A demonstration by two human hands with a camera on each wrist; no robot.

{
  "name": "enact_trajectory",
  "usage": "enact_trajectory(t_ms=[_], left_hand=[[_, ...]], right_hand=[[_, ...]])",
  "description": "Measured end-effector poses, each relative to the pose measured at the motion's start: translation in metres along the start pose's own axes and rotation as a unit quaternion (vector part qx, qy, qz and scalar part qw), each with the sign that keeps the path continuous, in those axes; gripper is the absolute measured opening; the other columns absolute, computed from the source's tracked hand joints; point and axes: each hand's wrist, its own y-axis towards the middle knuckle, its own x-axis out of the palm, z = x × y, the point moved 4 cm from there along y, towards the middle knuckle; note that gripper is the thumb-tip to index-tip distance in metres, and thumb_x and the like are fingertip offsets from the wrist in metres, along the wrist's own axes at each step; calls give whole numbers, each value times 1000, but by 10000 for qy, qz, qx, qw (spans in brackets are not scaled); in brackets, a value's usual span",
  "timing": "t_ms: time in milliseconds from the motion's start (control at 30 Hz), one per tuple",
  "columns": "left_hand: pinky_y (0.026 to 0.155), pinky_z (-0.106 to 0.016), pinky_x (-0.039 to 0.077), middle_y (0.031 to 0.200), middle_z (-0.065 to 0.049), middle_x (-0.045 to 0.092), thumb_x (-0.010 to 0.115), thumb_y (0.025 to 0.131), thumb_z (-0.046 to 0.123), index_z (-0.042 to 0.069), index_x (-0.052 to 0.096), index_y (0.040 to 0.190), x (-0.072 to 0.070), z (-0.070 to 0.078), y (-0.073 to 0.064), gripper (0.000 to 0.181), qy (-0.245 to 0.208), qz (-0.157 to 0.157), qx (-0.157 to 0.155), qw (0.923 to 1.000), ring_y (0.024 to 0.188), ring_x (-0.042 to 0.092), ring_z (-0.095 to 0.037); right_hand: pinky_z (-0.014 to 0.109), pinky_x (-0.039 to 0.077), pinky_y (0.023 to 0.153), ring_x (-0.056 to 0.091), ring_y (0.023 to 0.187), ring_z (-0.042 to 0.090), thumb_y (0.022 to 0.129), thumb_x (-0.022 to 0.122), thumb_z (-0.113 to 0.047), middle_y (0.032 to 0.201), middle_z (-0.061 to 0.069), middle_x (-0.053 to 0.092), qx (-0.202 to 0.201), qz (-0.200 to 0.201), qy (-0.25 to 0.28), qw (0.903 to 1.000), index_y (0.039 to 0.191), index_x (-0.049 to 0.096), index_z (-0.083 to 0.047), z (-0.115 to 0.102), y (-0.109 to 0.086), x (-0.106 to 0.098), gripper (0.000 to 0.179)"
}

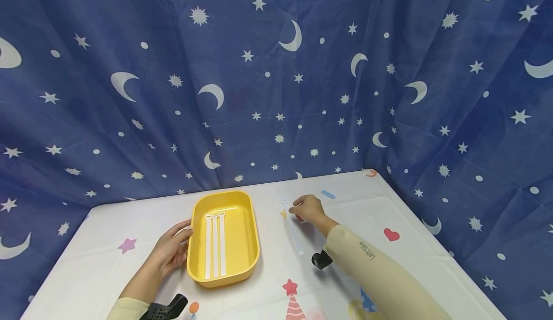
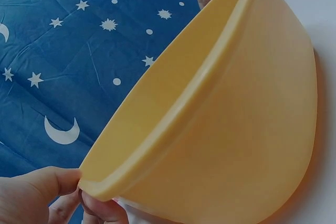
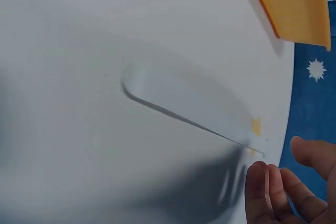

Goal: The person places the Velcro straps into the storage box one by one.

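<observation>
A yellow rectangular tray stands left of the table's middle. Its left rim is pinched between thumb and fingers of my left hand, as the left wrist view shows at the tray's corner. Inside lie three white strips, side by side, each with a wider slotted head. Another strip, thin and whitish, lies on the table to the tray's right. Beside its far end hovers my right hand. In the right wrist view, thumb and fingers are apart, with nothing between them, close to the strip.
A white cloth printed with stars, a heart and other shapes covers the table. Behind and to the right hangs a blue curtain with moons and stars, meeting the table's back and right edges.
</observation>
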Motion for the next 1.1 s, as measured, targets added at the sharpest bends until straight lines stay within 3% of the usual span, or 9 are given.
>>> enact_trajectory(t_ms=[200, 467, 1100], left_hand=[[78, -27, 60, 108, -2, 58, 52, 101, 17, 11, 26, 154, 1, 0, 0, 59, 12, 23, -14, 10000, 86, 64, -8], [77, -27, 60, 106, -1, 60, 51, 101, 15, 9, 26, 154, 2, 0, 1, 59, -28, -7, 31, 10000, 85, 64, -8], [79, -28, 60, 110, -3, 59, 52, 101, 16, 10, 27, 154, 0, 0, 1, 59, 21, 24, 27, 10000, 88, 64, -9]], right_hand=[[17, 46, 50, 54, 52, 8, 80, 79, -13, 65, 4, 66, 118, 19, -183, 9998, 97, 73, 0, 9, -1, 8, 22], [16, 47, 49, 54, 52, 6, 77, 81, -11, 66, 2, 66, 59, 62, -68, 9999, 91, 74, 0, 14, -5, 13, 20], [21, 49, 56, 59, 66, 14, 69, 87, -11, 79, 5, 69, 46, 549, -416, 9976, 85, 73, -3, 10, -9, 20, 22]])
